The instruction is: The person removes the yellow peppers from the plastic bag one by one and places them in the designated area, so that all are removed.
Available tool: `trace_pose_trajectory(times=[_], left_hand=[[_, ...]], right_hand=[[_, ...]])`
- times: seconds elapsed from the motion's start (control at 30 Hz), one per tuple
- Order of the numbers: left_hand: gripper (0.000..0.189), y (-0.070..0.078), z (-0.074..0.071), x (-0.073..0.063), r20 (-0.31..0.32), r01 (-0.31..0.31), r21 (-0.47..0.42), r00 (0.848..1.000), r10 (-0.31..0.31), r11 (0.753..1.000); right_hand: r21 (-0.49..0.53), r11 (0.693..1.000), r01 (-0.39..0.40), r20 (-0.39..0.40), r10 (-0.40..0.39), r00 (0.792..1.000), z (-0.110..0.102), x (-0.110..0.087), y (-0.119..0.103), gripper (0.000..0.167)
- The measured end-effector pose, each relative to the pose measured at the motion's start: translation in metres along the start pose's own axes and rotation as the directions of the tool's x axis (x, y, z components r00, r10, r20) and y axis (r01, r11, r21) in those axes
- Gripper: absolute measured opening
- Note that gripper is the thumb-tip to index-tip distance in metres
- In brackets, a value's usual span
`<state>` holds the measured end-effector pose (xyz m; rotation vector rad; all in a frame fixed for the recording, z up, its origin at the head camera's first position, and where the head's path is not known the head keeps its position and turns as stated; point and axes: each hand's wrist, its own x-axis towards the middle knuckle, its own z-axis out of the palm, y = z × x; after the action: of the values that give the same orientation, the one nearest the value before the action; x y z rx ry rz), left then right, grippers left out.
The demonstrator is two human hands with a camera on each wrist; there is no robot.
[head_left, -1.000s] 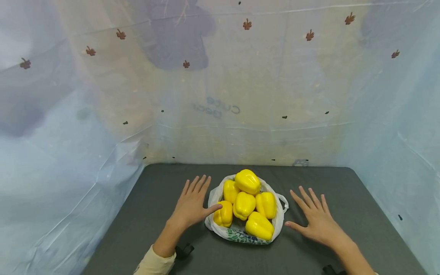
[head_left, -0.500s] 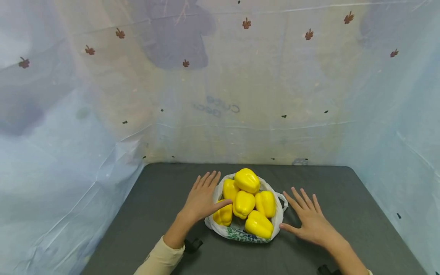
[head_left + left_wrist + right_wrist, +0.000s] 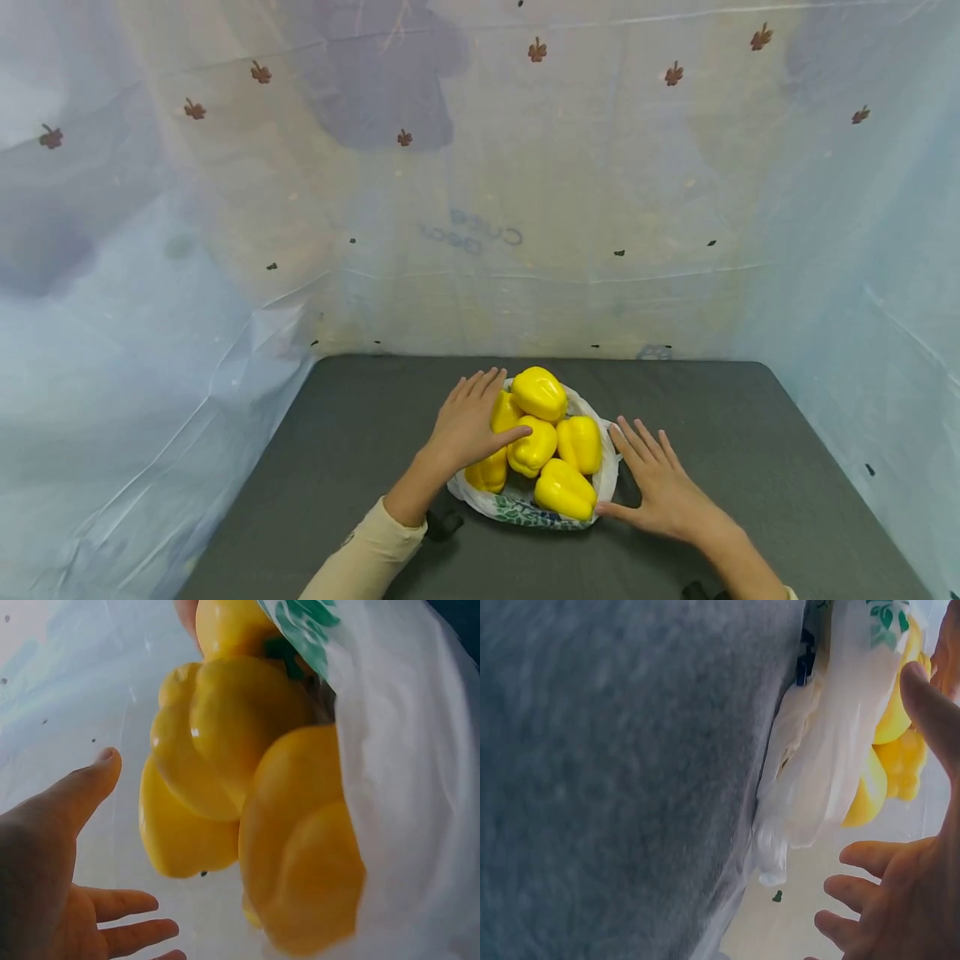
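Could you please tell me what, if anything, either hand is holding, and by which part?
Nothing is held: the left hand and right hand both have fingers extended.

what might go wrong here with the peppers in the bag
The farthest yellow bell pepper seems to sit highest, by the rim, so a bump could roll it out.
The white plastic bag is soft and wide open; lifting or squeezing it unevenly might spill some.
The left hand reaches over the bag's left side and the right hand is beside its right, so either might knock the load.
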<state>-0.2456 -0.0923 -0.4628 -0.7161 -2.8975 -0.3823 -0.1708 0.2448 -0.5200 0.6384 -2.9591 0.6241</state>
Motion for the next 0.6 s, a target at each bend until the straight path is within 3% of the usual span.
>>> trace_pose_trajectory(times=[0.6], left_hand=[[0.104, 0.03, 0.012, 0.024, -0.05, 0.106, -0.01, 0.993, -0.106, 0.994]], right_hand=[[0.057, 0.998, -0.01, 0.056, 0.007, 0.998, 0.006, -0.002, -0.016, 0.132]])
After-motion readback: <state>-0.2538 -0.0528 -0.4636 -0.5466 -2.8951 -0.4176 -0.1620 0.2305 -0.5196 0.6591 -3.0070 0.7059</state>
